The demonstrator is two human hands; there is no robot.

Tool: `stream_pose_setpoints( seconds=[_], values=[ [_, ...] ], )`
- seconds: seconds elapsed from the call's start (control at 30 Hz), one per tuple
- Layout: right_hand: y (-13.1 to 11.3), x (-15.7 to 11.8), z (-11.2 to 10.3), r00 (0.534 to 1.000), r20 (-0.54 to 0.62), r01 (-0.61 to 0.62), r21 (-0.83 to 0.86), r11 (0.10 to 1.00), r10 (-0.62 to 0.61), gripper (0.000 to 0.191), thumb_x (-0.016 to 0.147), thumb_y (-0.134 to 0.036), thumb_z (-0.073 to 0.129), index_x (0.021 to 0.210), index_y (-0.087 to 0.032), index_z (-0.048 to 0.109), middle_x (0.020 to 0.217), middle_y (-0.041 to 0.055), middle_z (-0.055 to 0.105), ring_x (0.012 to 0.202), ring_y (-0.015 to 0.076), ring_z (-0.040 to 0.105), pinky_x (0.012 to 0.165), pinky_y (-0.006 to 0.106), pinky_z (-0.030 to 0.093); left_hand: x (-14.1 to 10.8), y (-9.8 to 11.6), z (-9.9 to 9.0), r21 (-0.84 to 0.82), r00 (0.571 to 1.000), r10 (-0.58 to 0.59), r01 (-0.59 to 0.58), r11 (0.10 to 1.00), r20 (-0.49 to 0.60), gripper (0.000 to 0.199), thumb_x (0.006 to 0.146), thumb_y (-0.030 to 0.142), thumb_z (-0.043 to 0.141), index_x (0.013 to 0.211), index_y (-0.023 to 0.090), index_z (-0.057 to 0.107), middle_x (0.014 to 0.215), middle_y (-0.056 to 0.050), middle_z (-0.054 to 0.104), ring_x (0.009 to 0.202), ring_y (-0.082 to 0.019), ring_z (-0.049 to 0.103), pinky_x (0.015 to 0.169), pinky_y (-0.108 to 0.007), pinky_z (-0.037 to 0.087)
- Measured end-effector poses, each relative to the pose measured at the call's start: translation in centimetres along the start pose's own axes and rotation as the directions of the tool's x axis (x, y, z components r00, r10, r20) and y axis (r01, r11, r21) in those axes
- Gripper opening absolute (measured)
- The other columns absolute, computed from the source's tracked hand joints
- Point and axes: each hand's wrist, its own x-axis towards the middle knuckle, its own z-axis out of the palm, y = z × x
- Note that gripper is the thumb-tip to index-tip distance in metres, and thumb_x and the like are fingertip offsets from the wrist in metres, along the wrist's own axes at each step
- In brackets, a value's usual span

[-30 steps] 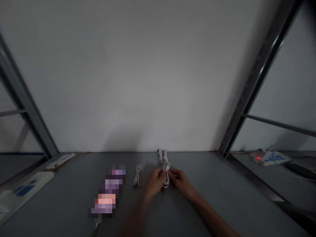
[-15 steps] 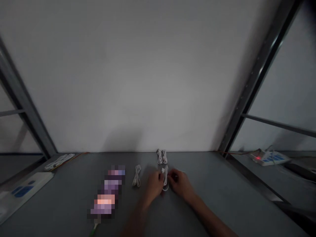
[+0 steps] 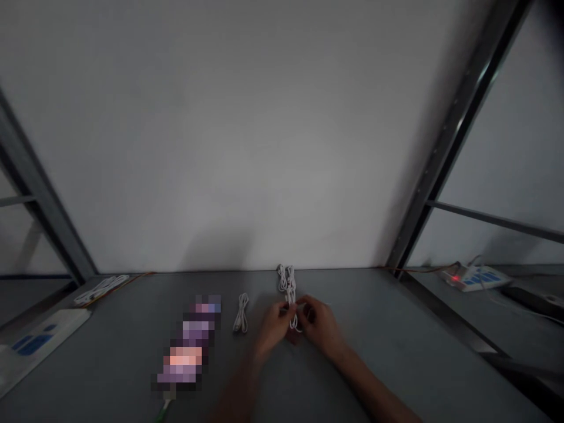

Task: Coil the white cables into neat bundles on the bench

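Between my hands is a folded white cable bundle (image 3: 293, 321), its far end reaching up to the bundles behind. My left hand (image 3: 276, 323) pinches it from the left, with the thumb across its middle. On the other side my right hand (image 3: 319, 324) has its curled fingertips on the bundle's right edge. Two more white cable bundles, a left one (image 3: 282, 278) and a right one (image 3: 291, 274), lie side by side near the wall. Left of my hands rests another coiled white cable (image 3: 241, 313), untouched.
A phone-like device (image 3: 189, 341), blurred out, lies at left with a cord at its lower end. Power strips stand at far left (image 3: 48, 341) and far right (image 3: 482, 278). More white cable (image 3: 102, 289) lies in the left corner. Metal posts frame the grey tabletop (image 3: 374, 317).
The cable bundle between my hands has moved away from me and now meets the bundles behind. My left thumb has come across it, and my right fingers have closed in on it.
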Motion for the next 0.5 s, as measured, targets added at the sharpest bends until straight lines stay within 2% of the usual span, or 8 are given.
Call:
stream_pose_setpoints(
  seconds=[0.13, 0.17, 0.23, 0.3, 0.33, 0.4, 0.5],
  values=[
    [0.33, 0.13, 0.07, 0.967, -0.154, -0.212, -0.035, 0.977, 0.205, 0.024, 0.075, -0.038, 0.063, 0.082, -0.016, 0.058, 0.057, 0.0013, 0.059, 0.051, 0.0162, 0.055, 0.048, 0.024, 0.036, -0.13, 0.76, 0.03, -0.06, 0.999, -0.029, 0.028, 0.998, -0.027, 0.034, 0.081, 0.05, 0.057, 0.094, 0.018, 0.058, 0.081, -0.004, 0.07, 0.056, -0.018, 0.067, 0.045, -0.027, 0.051],
    [0.39, 0.16, 0.08, 0.961, -0.133, -0.247, -0.019, 0.969, 0.243, 0.026, 0.074, -0.042, 0.063, 0.077, -0.016, 0.058, 0.056, 0.0026, 0.059, 0.051, 0.0166, 0.055, 0.048, 0.025, 0.036, -0.14, 0.91, -0.01, -0.069, 0.999, -0.029, 0.027, 0.997, -0.025, 0.032, 0.081, 0.049, 0.058, 0.093, 0.019, 0.058, 0.08, -0.004, 0.071, 0.057, -0.018, 0.068, 0.045, -0.026, 0.051],
    [0.43, 0.23, 0.13, 0.951, 0.012, -0.31, 0.073, 0.948, 0.31, 0.035, 0.079, -0.05, 0.056, 0.066, -0.017, 0.056, 0.053, 0.0039, 0.059, 0.048, 0.0163, 0.054, 0.045, 0.025, 0.036, -0.16, 1.08, -0.14, -0.09, 0.999, -0.025, 0.023, 0.996, -0.021, 0.03, 0.082, 0.048, 0.058, 0.092, 0.019, 0.057, 0.077, -0.003, 0.071, 0.058, -0.018, 0.068, 0.043, -0.024, 0.05],
    [0.36, 0.31, 0.25, 0.934, 0.165, -0.348, 0.21, 0.914, 0.318, 0.044, 0.082, -0.055, 0.047, 0.062, -0.017, 0.056, 0.051, 0.0034, 0.057, 0.042, 0.0146, 0.051, 0.041, 0.024, 0.035, -0.2, 1.1, -0.29, -0.116, 1.0, -0.019, 0.018, 0.993, -0.007, 0.03, 0.082, 0.047, 0.059, 0.092, 0.019, 0.057, 0.075, -0.003, 0.071, 0.056, -0.018, 0.068, 0.041, -0.023, 0.049],
    [0.31, 0.35, 0.33, 0.931, 0.202, -0.354, 0.279, 0.893, 0.305, 0.044, 0.082, -0.056, 0.046, 0.064, -0.017, 0.056, 0.052, 0.0026, 0.057, 0.041, 0.0136, 0.05, 0.04, 0.024, 0.035, -0.22, 1.06, -0.36, -0.123, 1.0, -0.02, 0.02, 0.992, 0.0, 0.03, 0.081, 0.047, 0.059, 0.092, 0.019, 0.057, 0.073, -0.003, 0.071, 0.054, -0.018, 0.068, 0.041, -0.023, 0.048],
    [0.21, 0.41, 0.49, 0.943, 0.185, -0.327, 0.381, 0.865, 0.275, 0.042, 0.08, -0.056, 0.049, 0.071, -0.016, 0.057, 0.057, 0.0011, 0.057, 0.041, 0.0122, 0.048, 0.038, 0.023, 0.035, -0.27, 0.92, -0.46, -0.104, 1.0, -0.023, 0.023, 0.994, 0.005, 0.03, 0.081, 0.047, 0.06, 0.09, 0.019, 0.057, 0.068, -0.002, 0.069, 0.053, -0.018, 0.067, 0.041, -0.023, 0.048],
    [0.13, 0.4, 0.62, 0.968, 0.105, -0.252, 0.436, 0.864, 0.229, 0.036, 0.078, -0.053, 0.053, 0.075, -0.018, 0.053, 0.06, -0.0013, 0.054, 0.041, 0.0112, 0.047, 0.037, 0.022, 0.035, -0.28, 0.58, -0.47, 0.031, 0.998, -0.03, 0.031, 0.999, -0.054, 0.029, 0.081, 0.047, 0.059, 0.085, 0.019, 0.057, 0.063, 0.0, 0.067, 0.051, -0.017, 0.066, 0.042, -0.023, 0.048]
  ],
)
